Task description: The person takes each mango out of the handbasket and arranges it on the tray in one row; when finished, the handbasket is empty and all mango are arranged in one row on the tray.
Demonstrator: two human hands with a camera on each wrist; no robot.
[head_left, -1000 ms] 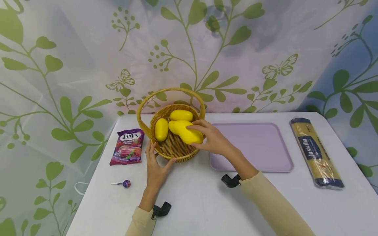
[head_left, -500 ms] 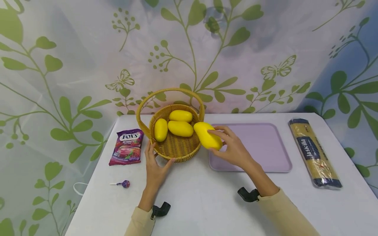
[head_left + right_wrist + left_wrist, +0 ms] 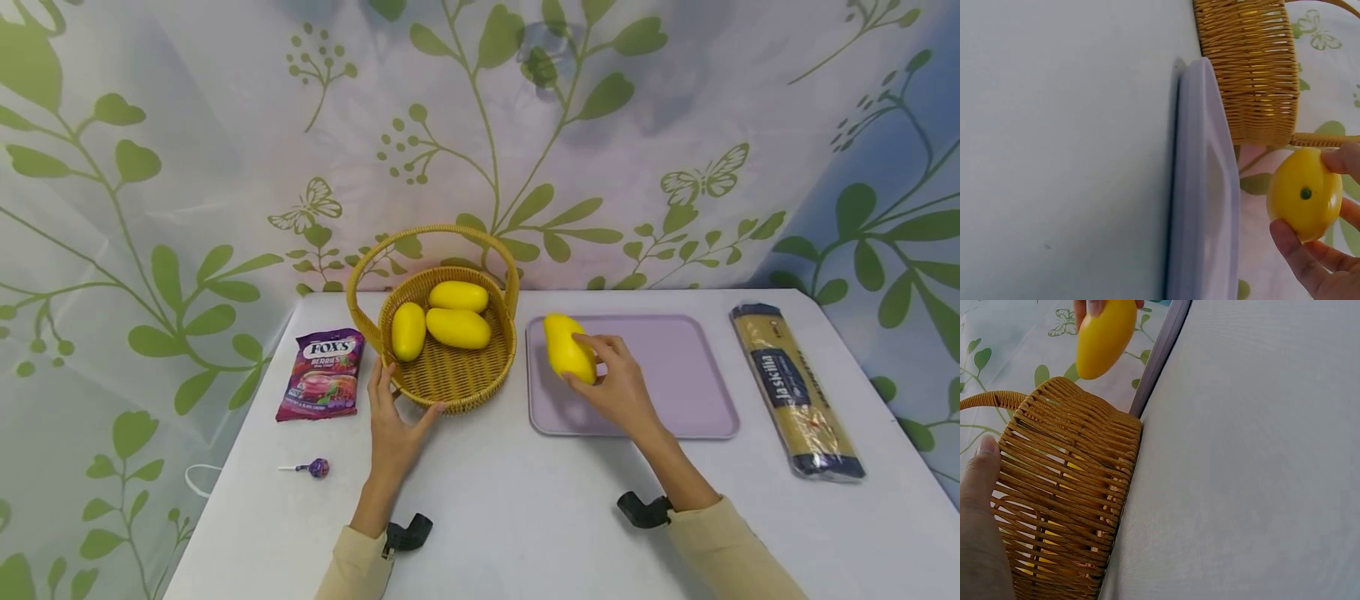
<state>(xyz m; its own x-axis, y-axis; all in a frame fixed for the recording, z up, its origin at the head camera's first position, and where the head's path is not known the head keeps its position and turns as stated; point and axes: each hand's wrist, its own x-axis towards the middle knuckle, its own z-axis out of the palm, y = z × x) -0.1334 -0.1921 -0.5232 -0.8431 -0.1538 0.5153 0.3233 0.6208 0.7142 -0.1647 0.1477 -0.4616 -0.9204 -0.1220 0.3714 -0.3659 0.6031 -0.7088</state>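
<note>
A yellow mango (image 3: 568,348) with a small green stem spot is pinched between the thumb and fingers of my right hand (image 3: 617,385). It is held over the left part of a lilac tray (image 3: 675,417); the right wrist view shows it above the tray's rim. My left hand (image 3: 397,442) grips the front left side of a wicker basket (image 3: 450,385) with a tall handle, thumb along the outer wall in the left wrist view. Three more mangoes lie in the basket, one of them a mango (image 3: 459,328) near the middle.
Left of the basket lies a purple Fox's candy bag (image 3: 322,375), with a wrapped lollipop (image 3: 318,467) nearer the front. A long spaghetti pack (image 3: 797,392) lies right of the tray. A patterned curtain (image 3: 480,125) hangs behind the white table (image 3: 525,517).
My right hand has lifted the mango out of the basket and carried it right, over the tray. My left hand has stayed at the basket.
</note>
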